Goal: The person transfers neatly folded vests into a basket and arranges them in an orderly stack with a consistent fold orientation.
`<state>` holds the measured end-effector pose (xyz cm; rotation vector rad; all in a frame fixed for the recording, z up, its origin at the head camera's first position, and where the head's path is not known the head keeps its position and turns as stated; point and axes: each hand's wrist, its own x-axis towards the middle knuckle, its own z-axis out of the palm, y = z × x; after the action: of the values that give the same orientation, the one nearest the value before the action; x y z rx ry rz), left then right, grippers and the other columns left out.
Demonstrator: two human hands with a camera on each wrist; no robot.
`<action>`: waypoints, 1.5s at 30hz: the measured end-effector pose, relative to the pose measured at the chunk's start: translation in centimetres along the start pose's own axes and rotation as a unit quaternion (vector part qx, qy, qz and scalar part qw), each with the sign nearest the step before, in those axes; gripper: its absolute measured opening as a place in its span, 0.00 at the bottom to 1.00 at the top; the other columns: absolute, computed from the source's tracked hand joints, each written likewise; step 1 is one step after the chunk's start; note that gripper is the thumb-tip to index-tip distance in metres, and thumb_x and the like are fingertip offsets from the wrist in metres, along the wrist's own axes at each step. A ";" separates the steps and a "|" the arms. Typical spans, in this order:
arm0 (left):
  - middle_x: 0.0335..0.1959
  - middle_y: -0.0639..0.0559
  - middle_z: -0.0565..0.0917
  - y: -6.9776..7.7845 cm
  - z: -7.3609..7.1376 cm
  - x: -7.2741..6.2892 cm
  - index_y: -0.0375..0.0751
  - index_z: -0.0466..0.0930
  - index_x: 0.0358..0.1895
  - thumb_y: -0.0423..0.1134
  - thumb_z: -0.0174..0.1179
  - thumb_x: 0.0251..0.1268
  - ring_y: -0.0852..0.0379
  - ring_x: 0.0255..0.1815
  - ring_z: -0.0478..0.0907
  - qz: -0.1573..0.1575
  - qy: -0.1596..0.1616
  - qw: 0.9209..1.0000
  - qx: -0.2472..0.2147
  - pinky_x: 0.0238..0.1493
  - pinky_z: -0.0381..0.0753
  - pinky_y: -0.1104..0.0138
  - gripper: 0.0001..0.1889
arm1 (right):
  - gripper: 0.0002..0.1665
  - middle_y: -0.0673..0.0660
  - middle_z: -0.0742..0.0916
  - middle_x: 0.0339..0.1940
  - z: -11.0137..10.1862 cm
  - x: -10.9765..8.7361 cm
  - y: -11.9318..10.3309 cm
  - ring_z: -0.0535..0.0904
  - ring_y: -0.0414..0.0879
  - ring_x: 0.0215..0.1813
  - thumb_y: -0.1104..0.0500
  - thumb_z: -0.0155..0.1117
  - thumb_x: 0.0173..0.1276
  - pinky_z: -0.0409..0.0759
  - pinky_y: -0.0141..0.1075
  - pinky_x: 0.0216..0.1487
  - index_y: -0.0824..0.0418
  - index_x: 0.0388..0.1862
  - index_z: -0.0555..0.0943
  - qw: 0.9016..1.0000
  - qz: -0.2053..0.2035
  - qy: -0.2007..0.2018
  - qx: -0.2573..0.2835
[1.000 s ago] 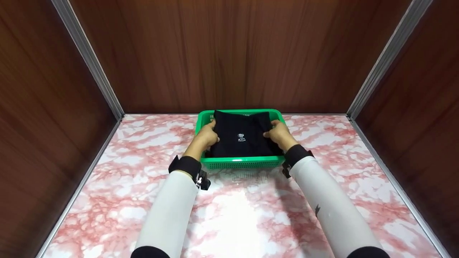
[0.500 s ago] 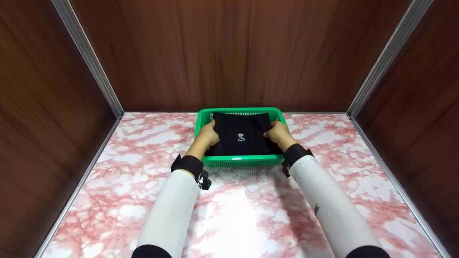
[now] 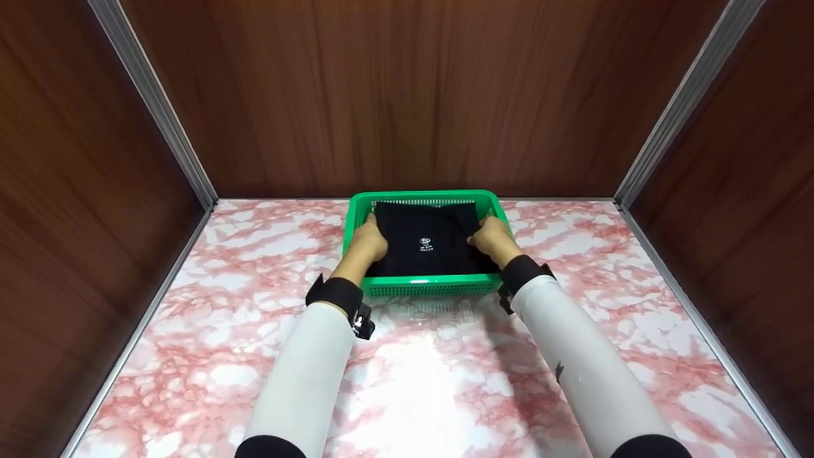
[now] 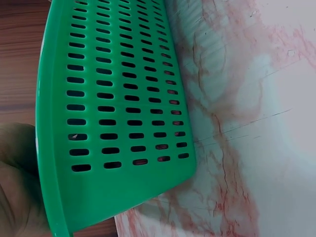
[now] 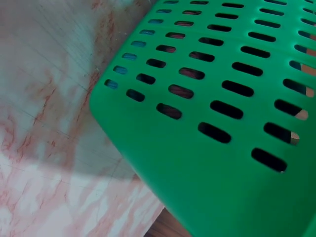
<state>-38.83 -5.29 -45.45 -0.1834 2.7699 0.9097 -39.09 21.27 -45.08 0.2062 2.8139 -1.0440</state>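
Observation:
A folded black cloth [image 3: 423,238] with a small white print lies inside a green plastic basket [image 3: 432,280]. My left hand [image 3: 367,243] grips its left side, just inside the basket's left wall; part of the fingers is hidden. At the cloth's right side my right hand [image 3: 493,238] pinches the edge between thumb and fingers. From the left wrist, the basket's slotted front wall [image 4: 111,190] fills much of the view, with part of my left hand [image 4: 17,182] behind the rim. Slivers of my right hand [image 5: 302,114] show through the slots in the right wrist view.
The basket stands on a pink-and-white marbled tabletop [image 3: 222,324], near the brown wood-grain back wall [image 3: 407,95]. Similar panels rise on both sides, with metal strips [image 3: 156,102] at the corners. Bright glare lies in front of the basket.
The cloth's far edge has sunk lower into the basket, and the left hand has shifted slightly left and down with it. The right hand has stayed nearly in place.

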 end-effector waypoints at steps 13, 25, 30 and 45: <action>0.69 0.30 0.73 0.2 0.5 -0.5 0.38 0.42 0.83 0.28 0.56 0.70 0.43 0.60 0.78 0.010 0.029 0.999 0.036 0.51 0.79 0.60 0.43 | 0.35 0.70 0.75 0.71 0.2 0.1 0.0 0.72 0.60 0.71 0.60 0.66 0.71 0.74 0.48 0.70 0.73 0.73 0.69 0.999 -0.007 0.005 -0.043; 0.71 0.32 0.73 0.1 1.3 -0.3 0.42 0.43 0.84 0.29 0.56 0.72 0.42 0.66 0.77 -0.005 0.043 0.999 0.028 0.58 0.81 0.55 0.43 | 0.32 0.73 0.77 0.68 0.8 0.1 0.0 0.74 0.62 0.69 0.61 0.67 0.68 0.74 0.48 0.70 0.75 0.67 0.74 0.996 -0.027 0.028 -0.081; 0.69 0.33 0.75 0.0 1.5 -0.2 0.42 0.44 0.84 0.29 0.57 0.70 0.42 0.64 0.78 -0.008 0.051 0.998 0.033 0.55 0.82 0.54 0.43 | 0.30 0.73 0.78 0.68 0.9 0.0 0.0 0.75 0.62 0.68 0.61 0.67 0.68 0.74 0.48 0.69 0.74 0.66 0.76 0.995 -0.029 0.031 -0.094; 0.74 0.36 0.71 0.0 1.6 0.0 0.42 0.46 0.84 0.31 0.60 0.69 0.41 0.72 0.72 -0.009 0.057 0.998 0.035 0.65 0.77 0.50 0.44 | 0.21 0.73 0.80 0.64 1.1 0.2 0.2 0.77 0.62 0.64 0.64 0.64 0.65 0.77 0.49 0.66 0.75 0.55 0.80 0.993 -0.033 0.032 -0.111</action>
<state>-38.56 -4.29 -46.69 -0.2560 2.8951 0.8200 -39.13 20.70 -46.01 0.1254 2.9844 -0.7409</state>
